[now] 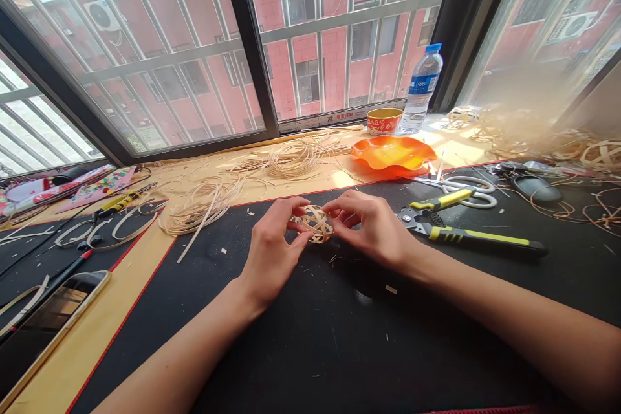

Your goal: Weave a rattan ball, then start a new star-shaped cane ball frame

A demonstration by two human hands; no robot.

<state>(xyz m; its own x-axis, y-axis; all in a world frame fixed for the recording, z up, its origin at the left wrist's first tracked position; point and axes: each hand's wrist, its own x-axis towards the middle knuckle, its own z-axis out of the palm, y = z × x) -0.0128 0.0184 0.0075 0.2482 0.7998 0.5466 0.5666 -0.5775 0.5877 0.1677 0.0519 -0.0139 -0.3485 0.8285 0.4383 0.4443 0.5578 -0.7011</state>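
Both hands pinch a small woven ball point(314, 224) over the black mat point(310, 336), mid-scene: left hand point(272, 252) grips its left side, right hand point(371, 225) its right. Pliers point(466, 233) lie just right; an orange dish point(392, 154) sits farther back.

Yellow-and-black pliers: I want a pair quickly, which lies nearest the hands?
The long yellow-and-black pliers on the black mat, just beside the right hand; the smaller yellow-handled pair lies far left.

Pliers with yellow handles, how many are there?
2. The near pliers lie on the black mat beside the right hand; the far pliers lie at the far left. More may hide under the strips.
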